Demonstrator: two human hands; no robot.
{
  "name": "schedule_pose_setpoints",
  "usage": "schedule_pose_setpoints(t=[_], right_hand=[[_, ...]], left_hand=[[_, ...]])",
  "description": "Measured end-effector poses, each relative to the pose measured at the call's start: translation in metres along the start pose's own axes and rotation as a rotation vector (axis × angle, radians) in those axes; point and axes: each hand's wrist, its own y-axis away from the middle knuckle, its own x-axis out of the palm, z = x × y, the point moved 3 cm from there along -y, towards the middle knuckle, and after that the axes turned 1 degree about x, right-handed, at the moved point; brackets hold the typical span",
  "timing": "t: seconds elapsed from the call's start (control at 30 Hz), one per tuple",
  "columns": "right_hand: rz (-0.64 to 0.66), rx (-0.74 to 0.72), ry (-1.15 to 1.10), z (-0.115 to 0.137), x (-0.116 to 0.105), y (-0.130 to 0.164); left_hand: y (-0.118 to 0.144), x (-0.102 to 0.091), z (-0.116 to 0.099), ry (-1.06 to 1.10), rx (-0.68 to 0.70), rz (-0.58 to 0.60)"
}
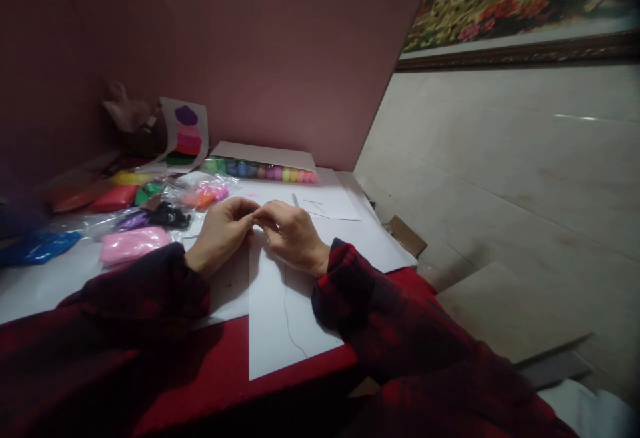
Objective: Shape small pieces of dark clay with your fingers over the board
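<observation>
My left hand and my right hand meet above the table, fingertips pinched together. Whatever sits between them is hidden or too small to name. Below my right hand lies a white sheet of paper with a thin curved line drawn on it. A pen rests just beyond my right hand, beside another paper with short dark strokes. To the left of my left hand are a pink clay packet and a black clay packet.
A row of coloured clay pieces in clear wrap lies at the back. Behind the packets stands a sheet with coloured shapes. Red and blue packets are farther left. Red cloth covers the table's front edge.
</observation>
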Motion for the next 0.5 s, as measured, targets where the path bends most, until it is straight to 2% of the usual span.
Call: schedule_pose_setpoints(t=[0.5], right_hand=[[0.057,0.017,-0.004,0.0041,-0.0026,-0.0002]], left_hand=[[-0.0004,-0.0008,0.0074,0.025,-0.029,0.014]])
